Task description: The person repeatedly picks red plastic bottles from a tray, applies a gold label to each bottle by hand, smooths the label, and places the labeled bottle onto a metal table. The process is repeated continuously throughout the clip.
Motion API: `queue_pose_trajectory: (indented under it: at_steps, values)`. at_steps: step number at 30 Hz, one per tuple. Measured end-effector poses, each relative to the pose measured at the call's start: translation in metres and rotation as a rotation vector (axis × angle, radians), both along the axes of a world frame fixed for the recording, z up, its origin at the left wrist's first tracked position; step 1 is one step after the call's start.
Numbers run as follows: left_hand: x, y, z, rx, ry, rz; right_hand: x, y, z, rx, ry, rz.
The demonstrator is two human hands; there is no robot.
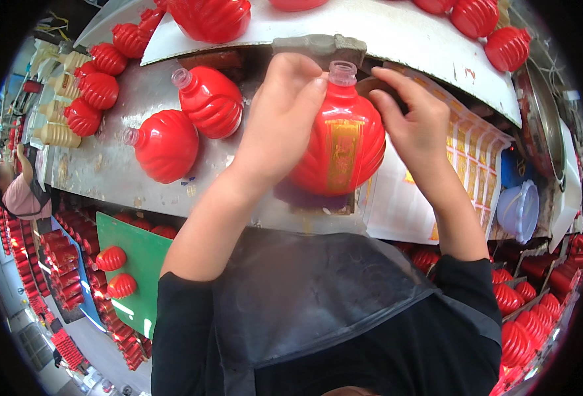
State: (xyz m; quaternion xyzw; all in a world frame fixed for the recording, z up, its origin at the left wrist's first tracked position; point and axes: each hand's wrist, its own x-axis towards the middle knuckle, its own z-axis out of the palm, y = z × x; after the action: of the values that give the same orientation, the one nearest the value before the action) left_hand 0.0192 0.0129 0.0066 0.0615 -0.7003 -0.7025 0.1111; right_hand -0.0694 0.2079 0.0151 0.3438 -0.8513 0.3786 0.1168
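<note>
A round red bottle (365, 146) with swirled ribs, a clear threaded neck and a gold label down its front stands upright before me on the work table. My left hand (281, 122) lies against its left shoulder, with the thumb beside the neck and the fingers curled, partly hidden from sight. On the other side, my right hand (415, 113) is beside the bottle's right shoulder. Its thumb and forefinger are apart and nothing shows between them; whether the thumb touches the bottle I cannot tell.
Two red bottles lie tilted on the metal tabletop (100, 168) to the left. A sheet of gold labels (397, 210) lies to the right, near a pale blue bucket (520, 211). A white board (410, 39) with red bottles spans the back. A green board (133, 254) stands lower left.
</note>
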Motion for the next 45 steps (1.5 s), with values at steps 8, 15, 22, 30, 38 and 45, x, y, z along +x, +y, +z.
queue_pose_trajectory:
  at_steps: [8, 15, 22, 30, 38, 45]
  values:
    - [-0.002, -0.004, 0.001, -0.094, 0.011, 0.005, 0.034, -0.013, 0.046, -0.066, 0.210, 0.181]
    - [0.000, -0.003, 0.013, -0.345, 0.187, -0.075, 0.035, -0.002, 0.045, 0.044, 0.082, -0.035]
    - [-0.006, -0.004, 0.029, -0.792, 0.413, -0.014, 0.053, 0.015, 0.054, 0.129, 0.075, -0.076]
    - [0.047, -0.004, 0.041, -0.940, 0.475, 0.039, 0.048, 0.033, 0.021, -0.112, -0.223, 0.023]
    - [0.230, -0.101, 0.028, -0.642, 0.336, 0.680, -0.018, 0.004, 0.016, -0.362, -0.802, 0.253]
    - [0.461, -0.155, -0.005, -0.930, -0.575, 1.345, -0.043, -0.083, 0.027, -0.075, -0.899, 0.442]
